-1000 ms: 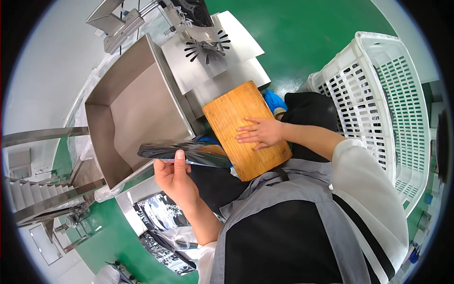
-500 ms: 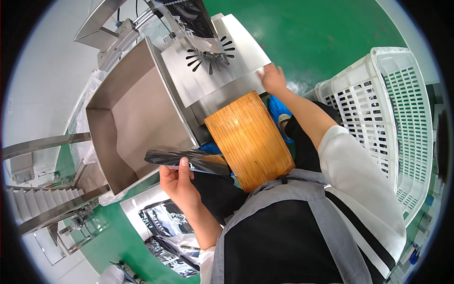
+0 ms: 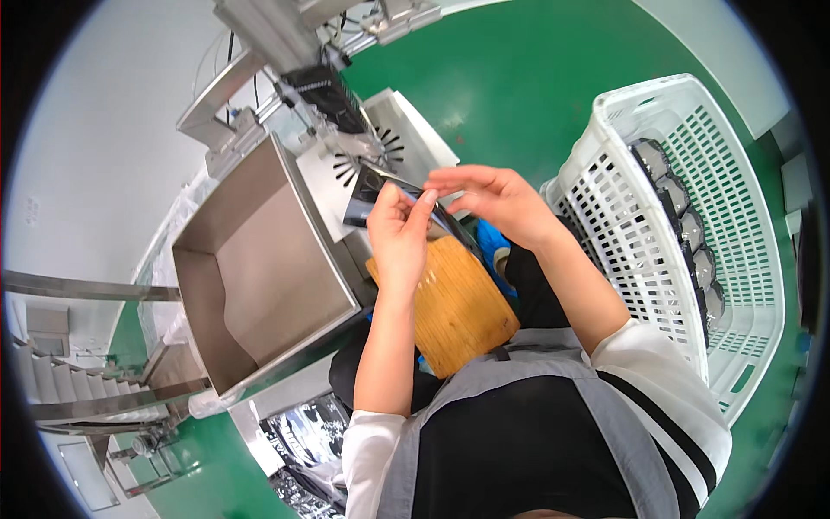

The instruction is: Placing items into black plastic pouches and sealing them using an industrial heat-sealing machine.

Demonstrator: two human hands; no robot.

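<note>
My left hand [image 3: 400, 238] pinches a flat black plastic bag [image 3: 363, 197] over the far end of a wooden board [image 3: 462, 307]. Close by on the right, my right hand [image 3: 500, 206] has its fingers stretched toward my left thumb and the bag's edge, with the thumb apart from them. Whether its fingertips touch the bag is hard to make out. Just beyond both hands, another black bag [image 3: 333, 97] hangs at a metal machine [image 3: 281, 35], above a steel plate with dark radiating slots [image 3: 393, 143].
A deep steel tray [image 3: 277, 259] stands on the left. To the right, a white slotted plastic basket [image 3: 622, 208] holds several black packs [image 3: 692, 227]. Printed black bags [image 3: 304, 428] lie in a pile at lower left. Green floor [image 3: 484, 60] shows beyond the plate.
My left hand has carried the bag forward and right, from beside the tray to near the plate. My right hand has come in from the plate's edge to meet it. The view has shifted.
</note>
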